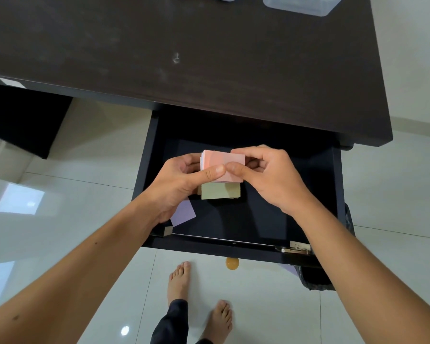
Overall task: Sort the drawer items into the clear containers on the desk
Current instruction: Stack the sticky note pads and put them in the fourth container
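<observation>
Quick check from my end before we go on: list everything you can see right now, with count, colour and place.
pink note stack: 1, pink, above the open drawer, pinched from both sides
green note pad: 1, pale green, on the drawer floor just under the pink stack
purple note: 1, lilac, drawer floor, near left corner, partly under the left wrist
drawer: 1, black, pulled out from under the desk
desk: 1, dark brown, across the top of the view
clear containers: 2, transparent, far edge of the desk, cut off by the frame
yellow disc: 1, amber, on the floor below the drawer front
floor: white glossy tiles
left hand: 1, pinches the pink stack
right hand: 1, pinches the pink stack
feet: 2, bare, on the tiles
</observation>
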`<state>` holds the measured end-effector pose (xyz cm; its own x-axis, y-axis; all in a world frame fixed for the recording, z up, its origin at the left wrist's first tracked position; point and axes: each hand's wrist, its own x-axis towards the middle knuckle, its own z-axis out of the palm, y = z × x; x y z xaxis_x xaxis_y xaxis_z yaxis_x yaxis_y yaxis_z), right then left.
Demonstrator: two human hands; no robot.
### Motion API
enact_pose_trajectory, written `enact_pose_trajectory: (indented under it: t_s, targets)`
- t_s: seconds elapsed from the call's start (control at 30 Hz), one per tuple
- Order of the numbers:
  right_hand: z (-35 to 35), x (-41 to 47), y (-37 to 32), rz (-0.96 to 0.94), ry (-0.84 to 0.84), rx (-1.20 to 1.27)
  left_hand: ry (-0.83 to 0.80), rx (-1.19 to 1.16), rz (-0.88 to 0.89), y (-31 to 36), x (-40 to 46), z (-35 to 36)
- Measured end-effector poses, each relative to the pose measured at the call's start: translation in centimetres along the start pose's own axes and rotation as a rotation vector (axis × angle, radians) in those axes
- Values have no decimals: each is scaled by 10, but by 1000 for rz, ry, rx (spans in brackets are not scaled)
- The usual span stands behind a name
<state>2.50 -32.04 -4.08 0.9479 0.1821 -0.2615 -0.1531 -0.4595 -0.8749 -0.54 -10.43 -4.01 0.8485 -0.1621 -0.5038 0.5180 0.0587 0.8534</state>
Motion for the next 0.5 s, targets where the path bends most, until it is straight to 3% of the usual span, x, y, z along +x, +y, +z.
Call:
enact_pose_trajectory:
  t_s: [0.2,0.37,0.5]
  targets:
    - [3,-4,3,28,10,64,57,-40,-15,1,0,1]
    - [-5,-11,9,92,44,302,96,-123,36,6,-4,-6]
    - [2,-9,24,157,-21,202,100,-149,91,13,-10,-16]
